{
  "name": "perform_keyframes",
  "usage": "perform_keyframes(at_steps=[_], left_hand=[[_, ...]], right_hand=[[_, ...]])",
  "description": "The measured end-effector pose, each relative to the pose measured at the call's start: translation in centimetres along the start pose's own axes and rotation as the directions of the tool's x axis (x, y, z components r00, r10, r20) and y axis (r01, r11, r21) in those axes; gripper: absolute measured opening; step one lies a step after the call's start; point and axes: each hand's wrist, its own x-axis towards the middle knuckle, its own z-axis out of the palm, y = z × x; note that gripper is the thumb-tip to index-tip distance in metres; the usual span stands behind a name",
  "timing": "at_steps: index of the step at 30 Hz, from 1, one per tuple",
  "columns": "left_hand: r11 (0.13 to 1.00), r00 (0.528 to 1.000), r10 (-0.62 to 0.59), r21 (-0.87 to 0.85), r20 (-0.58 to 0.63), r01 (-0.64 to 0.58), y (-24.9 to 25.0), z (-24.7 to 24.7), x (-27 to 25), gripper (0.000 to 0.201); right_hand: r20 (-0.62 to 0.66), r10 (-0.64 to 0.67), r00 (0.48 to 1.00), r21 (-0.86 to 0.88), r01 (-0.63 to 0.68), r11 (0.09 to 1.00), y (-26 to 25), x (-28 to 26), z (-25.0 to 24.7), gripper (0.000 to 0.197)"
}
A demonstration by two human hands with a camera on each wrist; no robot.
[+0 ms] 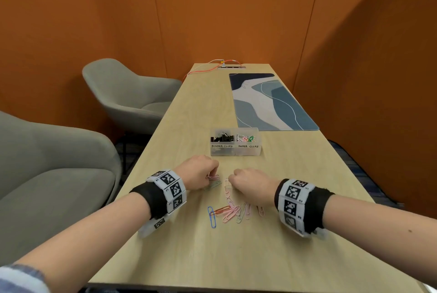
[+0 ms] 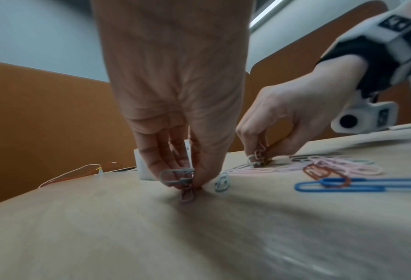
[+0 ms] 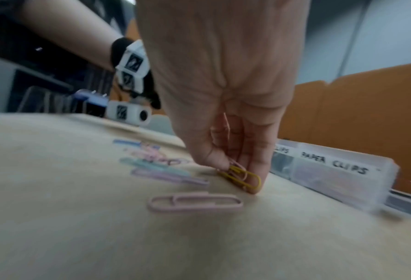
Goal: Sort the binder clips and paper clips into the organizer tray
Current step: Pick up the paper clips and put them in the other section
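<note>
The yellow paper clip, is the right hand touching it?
Touching. The right wrist view shows the right hand with its fingertips pinching the yellow paper clip against the table.

Head view looks down the table [image 1: 194, 113]; both wrist views skim it close, sharing scattered clips [image 2: 331, 170]

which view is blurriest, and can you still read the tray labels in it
Right wrist view is blurriest: the loose paper clips smear, yet the organizer tray still reads PAPER CLIPS. Left wrist view is sharper, table shadowed. Head view is clearest, edges bowed.
</note>
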Motion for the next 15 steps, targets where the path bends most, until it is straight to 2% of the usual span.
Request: perform_keyframes(at_steps=[3,5,7,9,11,15], left_hand=[[1.0,1.0,0.002,-0.009,-0.006,-0.002,-0.3,0.0,0.3,0.016],[1.0,1.0,0.002,-0.019,-0.01,-0.002,-0.5,0.0,0.5,0.016],[1.0,1.0,0.003,-0.026,-0.023,-0.003,-0.7,0.2,0.7,0.016],[0.999,0.999,-0.01,-0.044,-0.036,0.009,-0.9,0.3,0.8,0.016],[0.996,0.998,-0.039,-0.078,-0.039,0.036,-1.1,0.2,1.0,0.018],[0.991,0.998,-0.043,-0.126,-0.053,0.036,-1.1,-0.6,1.3,0.022]], right_hand=[[-0.037,0.126,0.991,0.302,-0.109,0.947,2.4,0.5,-0.6,0.01],[-0.014,0.246,0.969,0.566,-0.195,0.801,4.4,0.8,-1.5,0.013],[-0.018,0.38,0.925,0.72,-0.252,0.647,6.4,1.3,-2.5,0.015],[-0.085,0.509,0.856,0.769,-0.269,0.579,8.3,2.5,-3.6,0.019],[-0.136,0.577,0.805,0.785,-0.268,0.559,9.7,4.1,-4.4,0.022],[-0.156,0.585,0.796,0.746,-0.293,0.598,10.8,6.5,-4.8,0.028]])
